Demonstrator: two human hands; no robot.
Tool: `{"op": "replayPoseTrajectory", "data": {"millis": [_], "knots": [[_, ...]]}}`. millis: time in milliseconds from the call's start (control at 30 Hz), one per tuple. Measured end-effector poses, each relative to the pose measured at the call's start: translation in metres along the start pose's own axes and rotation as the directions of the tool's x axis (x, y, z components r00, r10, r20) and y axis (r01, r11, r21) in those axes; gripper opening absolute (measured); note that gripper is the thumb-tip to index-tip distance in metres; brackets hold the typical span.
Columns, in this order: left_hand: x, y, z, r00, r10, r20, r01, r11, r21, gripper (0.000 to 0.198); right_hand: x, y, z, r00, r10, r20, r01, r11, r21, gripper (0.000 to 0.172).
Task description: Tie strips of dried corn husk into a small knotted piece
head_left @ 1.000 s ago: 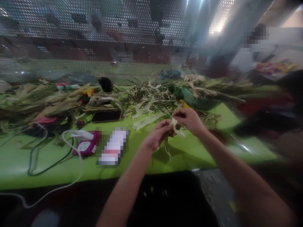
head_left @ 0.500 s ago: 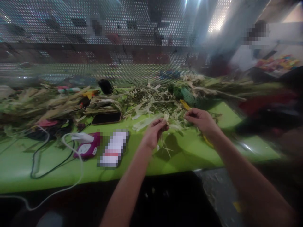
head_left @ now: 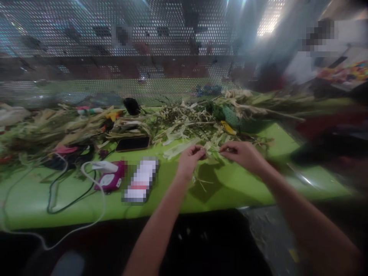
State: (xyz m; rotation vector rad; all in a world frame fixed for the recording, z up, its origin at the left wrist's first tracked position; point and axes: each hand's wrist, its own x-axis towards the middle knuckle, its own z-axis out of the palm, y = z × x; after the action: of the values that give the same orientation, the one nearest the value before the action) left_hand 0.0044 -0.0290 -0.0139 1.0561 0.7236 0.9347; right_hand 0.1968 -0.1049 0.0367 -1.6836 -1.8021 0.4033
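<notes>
My left hand (head_left: 191, 161) is closed in a pinch on a pale husk strip; thin fibres (head_left: 202, 183) hang beneath its fingers. To its right, a short gap away, my right hand (head_left: 243, 155) has its thumb and fingertips pressed together. Whatever lies in that right pinch is too small and blurred to name. Both hands are just above the green table (head_left: 165, 191). Loose pale husk leaves (head_left: 174, 148) lie beside the left hand, and a heap of dry plant scraps (head_left: 184, 119) spreads behind both hands.
To the left are a blurred-out lit phone (head_left: 140, 180), a purple tissue pack (head_left: 112, 179), a dark phone (head_left: 132, 144) and a looping white cable (head_left: 104, 203). Long dry leaves (head_left: 71, 126) cover the far left. A teal bundle (head_left: 234, 117) and perforated metal panel (head_left: 143, 46) stand behind.
My right hand has moved slightly left and down, closer to the left hand. The left hand keeps its pinch. The whole view has shifted a little.
</notes>
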Motion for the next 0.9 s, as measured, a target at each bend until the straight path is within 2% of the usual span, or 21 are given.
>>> {"op": "replayPoseTrajectory", "data": {"millis": [67, 200, 333, 433, 567, 667, 767, 900], "knots": [[0.001, -0.002, 0.001, 0.999, 0.031, -0.019, -0.030, 0.999, 0.045, 0.019, -0.004, -0.008, 0.001, 0.998, -0.054, -0.017, 0.051, 0.991, -0.121, 0.014], [0.001, -0.005, 0.002, 0.996, 0.090, -0.018, -0.085, 0.978, 0.190, 0.016, -0.008, -0.020, 0.005, 0.981, -0.193, 0.027, 0.194, 0.964, -0.183, 0.015], [-0.003, -0.009, 0.003, 0.981, 0.156, 0.116, -0.187, 0.919, 0.346, 0.014, 0.001, -0.022, 0.007, 0.951, -0.307, 0.032, 0.307, 0.932, -0.191, 0.015], [-0.004, -0.010, 0.003, 0.967, 0.103, 0.234, -0.187, 0.909, 0.373, 0.012, 0.011, -0.017, 0.004, 0.958, -0.287, -0.009, 0.284, 0.951, -0.125, 0.014], [-0.005, -0.005, 0.003, 0.947, -0.026, 0.321, -0.069, 0.958, 0.279, 0.020, 0.017, -0.005, 0.005, 0.981, -0.191, -0.035, 0.191, 0.981, 0.021, 0.015], [-0.007, 0.001, 0.003, 0.931, -0.033, 0.363, -0.015, 0.992, 0.128, 0.028, 0.016, 0.007, 0.011, 0.990, -0.134, -0.052, 0.140, 0.979, 0.145, 0.020], [-0.009, 0.005, 0.002, 0.942, -0.043, 0.334, 0.025, 0.998, 0.056, 0.029, 0.013, 0.016, 0.019, 0.993, -0.093, -0.069, 0.105, 0.976, 0.191, 0.020], [-0.010, 0.007, 0.001, 0.957, -0.060, 0.282, 0.071, 0.997, -0.029, 0.026, 0.008, 0.018, 0.025, 0.991, -0.103, -0.082, 0.117, 0.976, 0.183, 0.017]]}}
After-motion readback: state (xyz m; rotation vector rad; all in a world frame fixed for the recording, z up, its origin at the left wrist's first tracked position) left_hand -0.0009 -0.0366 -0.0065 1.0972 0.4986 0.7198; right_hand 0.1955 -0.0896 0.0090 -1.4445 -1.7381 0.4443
